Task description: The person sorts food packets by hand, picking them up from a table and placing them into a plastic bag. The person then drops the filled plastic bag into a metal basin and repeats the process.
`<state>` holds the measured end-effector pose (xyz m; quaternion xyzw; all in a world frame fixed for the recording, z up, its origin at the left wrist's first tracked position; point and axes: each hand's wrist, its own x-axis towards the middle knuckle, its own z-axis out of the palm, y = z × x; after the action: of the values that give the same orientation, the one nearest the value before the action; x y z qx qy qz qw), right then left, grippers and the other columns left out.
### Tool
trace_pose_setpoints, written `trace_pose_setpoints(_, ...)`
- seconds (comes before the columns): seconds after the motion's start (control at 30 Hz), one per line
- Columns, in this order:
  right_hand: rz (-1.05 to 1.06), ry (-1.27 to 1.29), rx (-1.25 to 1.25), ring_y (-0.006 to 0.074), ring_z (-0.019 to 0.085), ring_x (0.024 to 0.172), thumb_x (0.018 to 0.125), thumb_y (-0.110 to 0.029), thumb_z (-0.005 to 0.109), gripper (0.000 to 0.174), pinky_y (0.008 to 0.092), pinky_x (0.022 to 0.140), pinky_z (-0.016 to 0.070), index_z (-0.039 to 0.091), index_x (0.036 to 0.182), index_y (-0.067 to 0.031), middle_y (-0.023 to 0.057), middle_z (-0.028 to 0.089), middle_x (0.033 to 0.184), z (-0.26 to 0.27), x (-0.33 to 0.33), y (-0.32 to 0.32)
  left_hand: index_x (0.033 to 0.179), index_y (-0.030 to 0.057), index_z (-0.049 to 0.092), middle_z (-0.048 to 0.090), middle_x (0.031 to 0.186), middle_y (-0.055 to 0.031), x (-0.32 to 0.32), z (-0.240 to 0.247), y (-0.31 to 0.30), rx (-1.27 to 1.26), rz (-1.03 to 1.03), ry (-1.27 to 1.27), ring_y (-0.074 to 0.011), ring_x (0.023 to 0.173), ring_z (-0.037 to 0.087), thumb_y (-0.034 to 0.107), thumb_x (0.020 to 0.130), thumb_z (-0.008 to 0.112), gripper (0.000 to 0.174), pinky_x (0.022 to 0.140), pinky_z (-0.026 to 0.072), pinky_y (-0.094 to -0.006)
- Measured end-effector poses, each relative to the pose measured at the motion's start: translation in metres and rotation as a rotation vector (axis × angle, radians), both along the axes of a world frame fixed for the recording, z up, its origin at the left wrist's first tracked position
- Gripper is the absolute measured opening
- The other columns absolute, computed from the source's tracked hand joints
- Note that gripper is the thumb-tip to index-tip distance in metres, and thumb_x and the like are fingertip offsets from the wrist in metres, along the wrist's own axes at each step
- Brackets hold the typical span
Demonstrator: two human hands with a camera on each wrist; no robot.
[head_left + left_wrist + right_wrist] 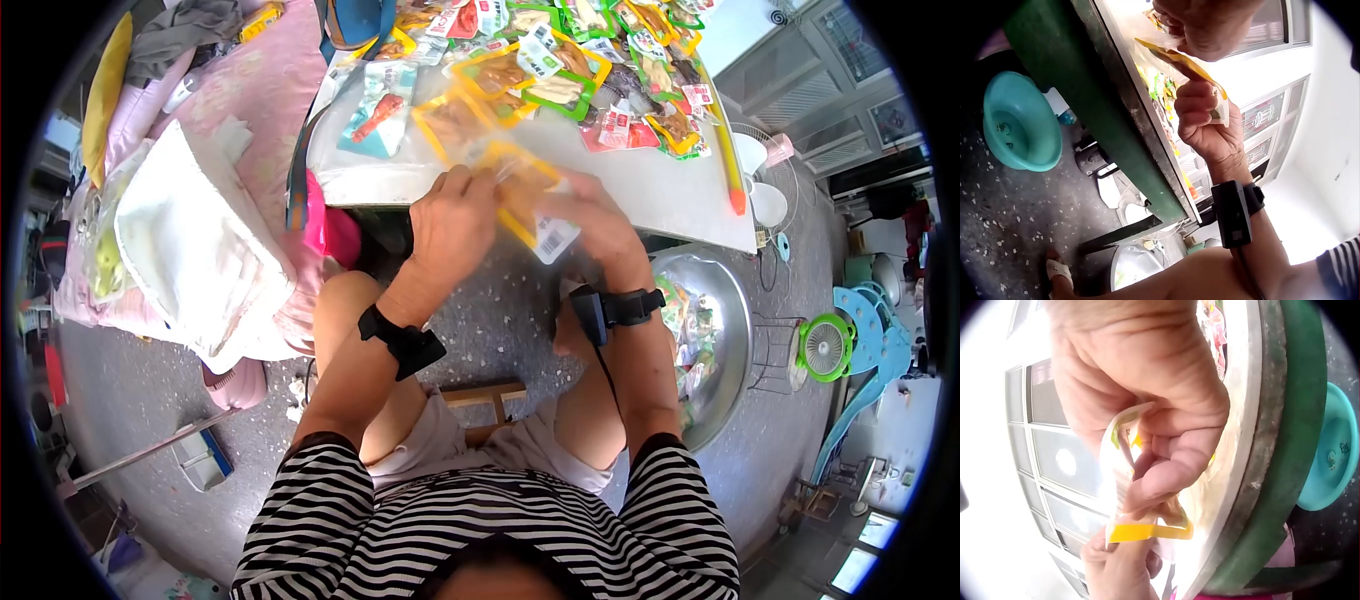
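Both hands hold a yellow-edged clear food packet (518,190) over the table's front edge. My left hand (452,228) pinches its left edge with bent fingers. On the other side, my right hand (598,225), blurred in the head view, has its fingers curled round the packet, and a white label with a barcode hangs below. In the right wrist view the packet (1147,532) bends between both hands, its yellow border facing the camera. Just beyond the hands another yellow-edged packet (448,122) shows blurred over the white tabletop (350,180).
Several colourful food packets (560,70) pile up at the table's far side. A teal packet (376,110) lies at the left. Below right stands a metal basin (728,345) with packets inside. A teal basin (1022,122) is on the floor under the table.
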<state>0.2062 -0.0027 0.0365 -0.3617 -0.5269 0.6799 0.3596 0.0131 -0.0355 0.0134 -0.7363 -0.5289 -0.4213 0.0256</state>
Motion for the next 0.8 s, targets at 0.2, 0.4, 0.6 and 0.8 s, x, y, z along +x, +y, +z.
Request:
trace_pose_setpoints(0.2, -0.134, 0.383, -0.273, 0.0155, 0.066, 0.090, 0.084, -0.004, 0.066, 0.040, 0.0295, 0.078, 0.0533, 0.056, 0.122, -0.0007, 0.0071, 0.066, 0.105, -0.028, 0.015, 0.017, 0.102, 0.0025, 0.062, 0.054, 0.077, -0.0121, -0.004, 0.001, 0.000, -0.042, 0.050, -0.003, -0.0320, 0.066, 0.060, 0.002, 0.076, 0.061, 0.026, 0.054, 0.0477, -0.0417)
trace_pose_setpoints(0.4, -0.044, 0.299, -0.227, 0.0161, 0.066, 0.090, 0.084, -0.012, 0.067, 0.039, 0.0287, 0.076, 0.0530, 0.057, 0.120, -0.0013, 0.0073, 0.066, 0.106, -0.031, -0.004, 0.014, 0.105, 0.0024, 0.060, 0.055, 0.079, -0.0135, -0.003, 0.004, -0.003, -0.046, 0.021, -0.072, -0.0343, 0.067, 0.059, 0.001, 0.074, 0.060, 0.031, 0.055, 0.0480, -0.0433)
trace_pose_setpoints(0.6, 0.032, -0.379, -0.011, 0.0097, 0.060, 0.064, 0.080, -0.030, 0.072, 0.043, 0.0209, 0.053, 0.0446, 0.062, 0.114, -0.0049, 0.0025, 0.067, 0.086, 0.013, -0.015, -0.002, 0.103, 0.0031, 0.060, 0.055, 0.079, -0.0132, -0.003, 0.001, -0.003, -0.055, 0.004, -0.081, -0.0346, 0.068, 0.060, 0.002, 0.074, 0.060, 0.029, 0.056, 0.0484, -0.0436)
trace_pose_setpoints(0.8, -0.160, -0.479, 0.043, 0.0066, 0.056, 0.055, 0.082, -0.014, 0.069, 0.025, 0.0195, 0.047, 0.0422, 0.064, 0.104, -0.0032, 0.0007, 0.065, 0.075, -0.011, 0.007, 0.007, 0.101, 0.0033, 0.059, 0.055, 0.080, -0.0130, -0.002, -0.001, -0.001, -0.079, 0.014, -0.042, -0.0344, 0.068, 0.060, 0.004, 0.075, 0.061, 0.026, 0.056, 0.0486, -0.0437)
